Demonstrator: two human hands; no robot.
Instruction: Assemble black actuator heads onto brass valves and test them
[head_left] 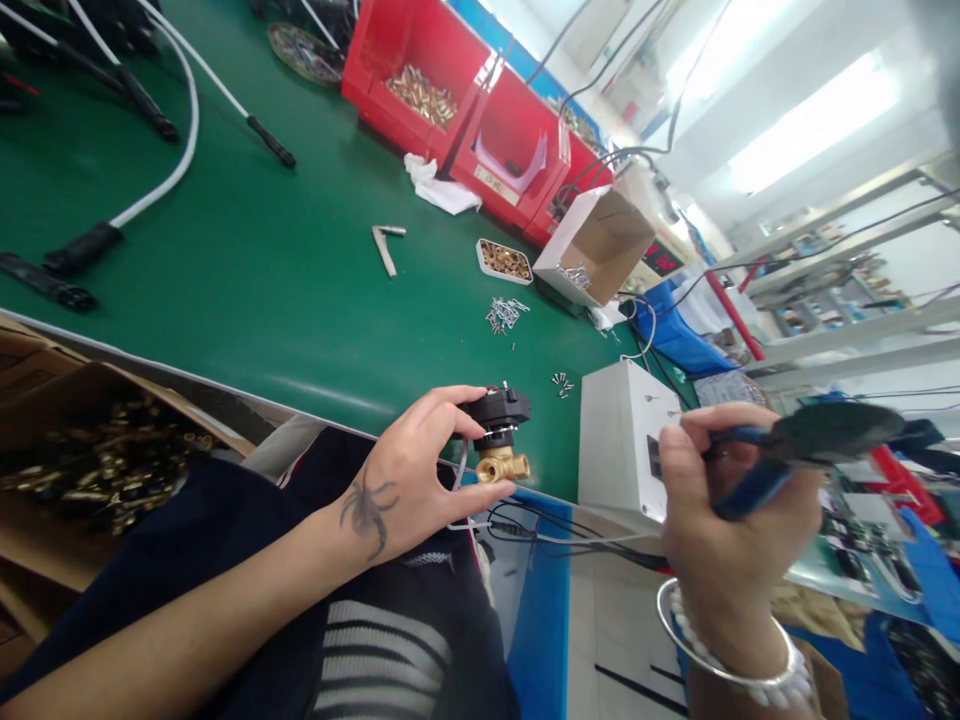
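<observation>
My left hand (416,470) pinches a small valve (499,435) with a black top and a brass body, holding it over the near edge of the green table (285,290). Thin wires hang from the valve toward my lap. My right hand (724,520) is closed around the blue handles of a pair of pliers (795,445), whose dark head points right, away from the valve. A white box (619,440) stands between the two hands.
Red bins (450,80) with brass parts line the far side. A cardboard box (592,245), a small tray of brass pieces (504,260), loose screws (506,312) and white cables (180,130) lie on the table. A carton of brass parts (105,460) sits at my left.
</observation>
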